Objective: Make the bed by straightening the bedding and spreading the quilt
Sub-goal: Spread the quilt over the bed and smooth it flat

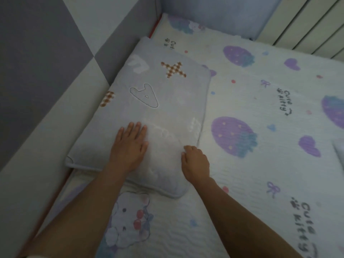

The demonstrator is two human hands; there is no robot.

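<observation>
Left hand [128, 146] and right hand [195, 162] on 2 bare arms [242, 216]; pale sleeve edge [35, 256] at left.

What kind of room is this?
Probably a child's bedroom: a bed with a cartoon-print sheet, a pillow lying on it, and padded panels around the edges.

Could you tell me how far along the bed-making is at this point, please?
Done: the printed sheet lies fairly smooth. In hand: the left hand presses flat on the grey pillow while the right hand curls at its edge. Left: no quilt is spread in view yet.
</observation>
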